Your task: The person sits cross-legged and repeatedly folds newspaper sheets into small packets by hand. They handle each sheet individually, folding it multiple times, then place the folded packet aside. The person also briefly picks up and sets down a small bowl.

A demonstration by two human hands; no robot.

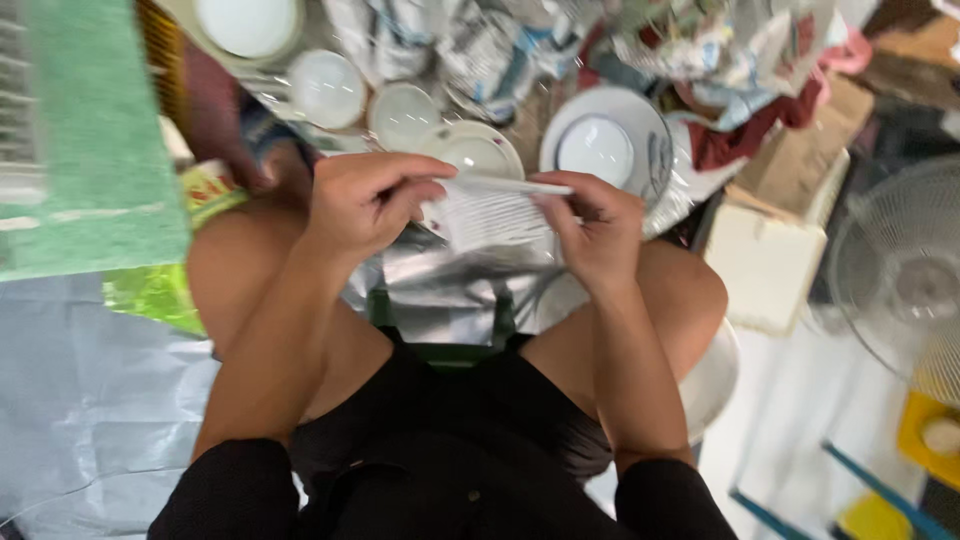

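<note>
Both sets of fingers (425, 178) pinch a plate on edge (505, 186) over the lap, left hand (365, 200) at 9 o'clock, right hand (595, 225) at 3 — newspaper (490, 215) only partly around it, I'd say. Bare white plates (600, 145) sit at 12 o'clock, a fan (900, 280) crowds 3.

Bright, even indoor light — heavy motion blur thruout; soft shadows, edges smeared

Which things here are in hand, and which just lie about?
In hand:
- left hand and right hand, both gripping the printed sheet

Lying about:
- white plates
- glass bowl
- crumpled paper
- green mat
- fan
- cardboard box
</note>
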